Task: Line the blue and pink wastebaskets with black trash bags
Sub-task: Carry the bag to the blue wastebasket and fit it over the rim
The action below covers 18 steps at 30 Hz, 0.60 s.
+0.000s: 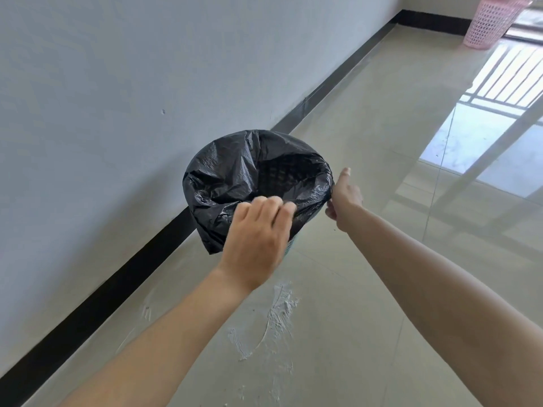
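Observation:
A black trash bag (235, 177) lines the blue wastebasket (291, 245), which stands on the floor by the wall; the bag folds over the rim and only a sliver of blue shows low on the near side. My left hand (258, 236) grips the bag's folded edge at the near rim. My right hand (345, 201) pinches the bag at the right rim, fingers curled under. The pink wastebasket (493, 22) stands far off at the top right, with no bag visible on it.
A white wall (117, 83) with a black baseboard (117, 277) runs along the left. The glossy tiled floor (382, 142) carries white powdery smears (279, 318) just in front of me. Window bars reflect in the floor at the right.

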Each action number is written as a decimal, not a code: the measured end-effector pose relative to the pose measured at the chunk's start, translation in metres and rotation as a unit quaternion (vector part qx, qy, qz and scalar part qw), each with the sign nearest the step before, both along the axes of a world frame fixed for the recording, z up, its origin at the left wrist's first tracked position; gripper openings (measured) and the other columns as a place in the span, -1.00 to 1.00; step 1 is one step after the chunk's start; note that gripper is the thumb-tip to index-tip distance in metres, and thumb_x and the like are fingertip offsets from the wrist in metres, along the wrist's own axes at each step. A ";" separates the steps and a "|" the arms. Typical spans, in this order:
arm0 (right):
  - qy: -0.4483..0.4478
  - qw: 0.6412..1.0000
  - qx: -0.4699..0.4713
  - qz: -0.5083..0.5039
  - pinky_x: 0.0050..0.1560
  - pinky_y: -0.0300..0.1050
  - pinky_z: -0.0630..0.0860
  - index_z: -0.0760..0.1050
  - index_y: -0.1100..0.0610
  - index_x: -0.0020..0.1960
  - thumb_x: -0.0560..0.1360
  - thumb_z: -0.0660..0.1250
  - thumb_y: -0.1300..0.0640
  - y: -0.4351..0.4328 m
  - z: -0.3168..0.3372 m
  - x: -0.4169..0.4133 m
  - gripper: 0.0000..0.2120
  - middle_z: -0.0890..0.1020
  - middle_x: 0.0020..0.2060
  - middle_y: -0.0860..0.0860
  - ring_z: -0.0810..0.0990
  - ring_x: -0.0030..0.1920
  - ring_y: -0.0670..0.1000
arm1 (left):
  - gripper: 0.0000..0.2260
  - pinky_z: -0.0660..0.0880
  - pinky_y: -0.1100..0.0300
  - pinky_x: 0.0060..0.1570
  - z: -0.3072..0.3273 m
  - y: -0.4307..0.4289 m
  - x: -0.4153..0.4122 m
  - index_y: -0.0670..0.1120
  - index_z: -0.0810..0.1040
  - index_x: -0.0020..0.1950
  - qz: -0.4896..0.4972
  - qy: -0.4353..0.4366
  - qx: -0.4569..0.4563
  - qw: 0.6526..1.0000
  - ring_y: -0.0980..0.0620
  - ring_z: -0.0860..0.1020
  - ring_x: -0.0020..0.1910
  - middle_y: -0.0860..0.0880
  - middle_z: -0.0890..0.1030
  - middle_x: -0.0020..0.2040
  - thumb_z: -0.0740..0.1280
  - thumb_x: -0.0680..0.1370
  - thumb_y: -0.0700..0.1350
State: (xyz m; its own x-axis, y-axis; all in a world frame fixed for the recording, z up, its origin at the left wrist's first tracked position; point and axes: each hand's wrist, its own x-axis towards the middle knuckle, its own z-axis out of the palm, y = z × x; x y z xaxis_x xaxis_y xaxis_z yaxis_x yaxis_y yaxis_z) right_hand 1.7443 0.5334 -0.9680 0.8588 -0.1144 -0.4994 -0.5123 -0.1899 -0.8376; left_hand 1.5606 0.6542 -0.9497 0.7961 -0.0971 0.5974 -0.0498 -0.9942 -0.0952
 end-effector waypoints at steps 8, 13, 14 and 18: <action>-0.067 0.997 0.022 0.017 -0.39 -0.10 0.45 0.44 0.15 -0.06 0.61 -0.01 -0.24 0.013 -0.014 -0.034 -0.51 0.50 -0.23 0.04 0.45 -0.41 0.01 | -0.54 0.34 0.12 -0.52 -0.020 0.041 0.000 -0.09 0.38 -0.38 -0.024 0.003 0.021 0.999 -0.02 0.39 -0.52 -0.02 0.36 -0.51 0.27 0.57 0.20; -0.018 0.994 0.078 0.079 -0.45 -0.16 0.38 0.42 0.13 -0.05 0.65 0.00 -0.16 0.017 -0.020 -0.037 -0.59 0.44 -0.31 0.05 0.36 -0.44 0.00 | -0.75 0.34 0.16 -0.49 -0.027 0.062 -0.003 -0.11 0.45 -0.31 -0.019 0.029 0.016 0.999 0.01 0.38 -0.46 -0.02 0.40 -0.45 0.49 0.46 -0.14; -0.015 0.993 0.079 0.092 -0.45 -0.17 0.39 0.43 0.13 -0.02 0.65 0.00 -0.15 0.020 -0.024 -0.040 -0.59 0.46 -0.30 0.06 0.37 -0.43 -0.01 | -0.79 0.35 0.15 -0.48 -0.027 0.067 -0.005 -0.11 0.48 -0.29 -0.002 0.035 0.004 0.999 0.00 0.40 -0.45 -0.02 0.42 -0.43 0.51 0.40 -0.25; -0.040 0.988 0.016 0.149 -0.26 -0.02 0.54 0.39 0.12 -0.07 0.66 -0.04 -0.10 0.031 -0.037 -0.050 -0.63 0.49 -0.22 0.08 0.46 -0.30 0.05 | -0.79 0.37 0.13 -0.44 -0.025 0.077 -0.010 -0.13 0.49 -0.25 0.013 0.041 -0.033 0.999 -0.01 0.40 -0.41 -0.03 0.42 -0.39 0.50 0.45 -0.13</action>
State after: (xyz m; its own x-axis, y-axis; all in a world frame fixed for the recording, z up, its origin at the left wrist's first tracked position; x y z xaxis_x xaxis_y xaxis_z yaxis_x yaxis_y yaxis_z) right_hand 1.6944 0.5644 -1.0052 0.8889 0.1639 -0.4277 -0.3695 -0.2952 -0.8811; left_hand 1.5511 0.7312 -0.9748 0.8441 -0.0379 0.5348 -0.0288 -0.9993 -0.0254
